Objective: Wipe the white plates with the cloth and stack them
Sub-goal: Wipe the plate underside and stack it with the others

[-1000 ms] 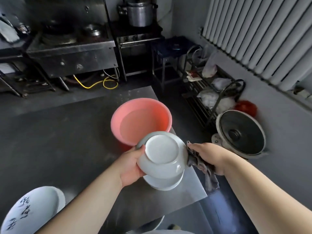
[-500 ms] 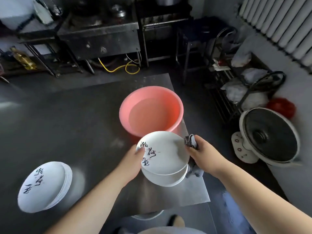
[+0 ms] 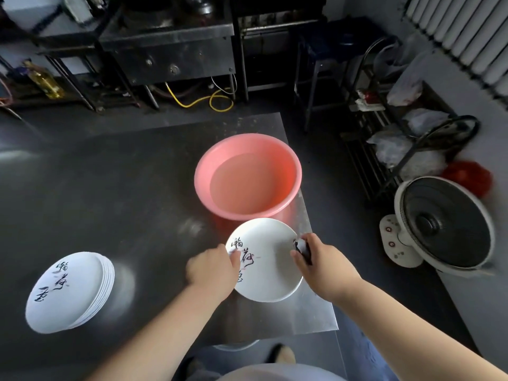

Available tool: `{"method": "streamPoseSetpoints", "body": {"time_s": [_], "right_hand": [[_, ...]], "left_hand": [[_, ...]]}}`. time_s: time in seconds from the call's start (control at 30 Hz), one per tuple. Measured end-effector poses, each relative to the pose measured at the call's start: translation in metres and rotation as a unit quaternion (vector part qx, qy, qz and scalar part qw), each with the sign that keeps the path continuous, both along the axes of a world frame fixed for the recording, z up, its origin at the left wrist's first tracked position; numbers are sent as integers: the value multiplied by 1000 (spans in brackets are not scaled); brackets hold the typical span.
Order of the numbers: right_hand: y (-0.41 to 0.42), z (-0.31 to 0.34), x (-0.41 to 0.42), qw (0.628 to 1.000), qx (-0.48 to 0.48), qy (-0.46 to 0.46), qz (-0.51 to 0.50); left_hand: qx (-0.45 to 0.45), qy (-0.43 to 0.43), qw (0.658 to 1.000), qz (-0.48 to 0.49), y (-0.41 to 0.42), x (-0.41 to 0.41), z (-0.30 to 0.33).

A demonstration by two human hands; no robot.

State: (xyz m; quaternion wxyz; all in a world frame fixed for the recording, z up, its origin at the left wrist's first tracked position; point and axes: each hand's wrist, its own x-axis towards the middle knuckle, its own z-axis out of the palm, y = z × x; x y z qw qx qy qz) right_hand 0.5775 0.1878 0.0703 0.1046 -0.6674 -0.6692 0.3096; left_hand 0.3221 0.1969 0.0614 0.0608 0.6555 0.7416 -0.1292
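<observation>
Holding one plate [image 3: 268, 259]; one stack [image 3: 70, 291], one basin [image 3: 247, 174].

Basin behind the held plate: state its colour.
Pink basin, holding water; seen in the head view.

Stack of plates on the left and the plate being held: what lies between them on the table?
In the head view, only bare steel table separates the stack of plates from the held plate; the left hand grips that plate's near-left rim.
</observation>
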Motion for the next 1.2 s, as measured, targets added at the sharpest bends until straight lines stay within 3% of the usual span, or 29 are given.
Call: {"method": "streamPoseSetpoints", "body": {"time_s": [0.33, 0.57, 0.77, 0.93, 1.2], "right_hand": [[22, 17, 7, 977, 128, -168, 10], [43, 41, -42, 949, 191, -237, 80], [48, 40, -149, 957, 172, -180, 152], [51, 32, -256, 944, 141, -174, 241], [42, -7, -400, 951, 30, -161, 262]], "left_hand": [[14, 27, 999, -34, 8, -5, -6], [21, -37, 997, -69, 8, -38, 7], [44, -63, 997, 9, -10, -151, 24], [34, -34, 995, 88, -45, -278, 12], [30, -62, 974, 215, -90, -416, -12]]}}
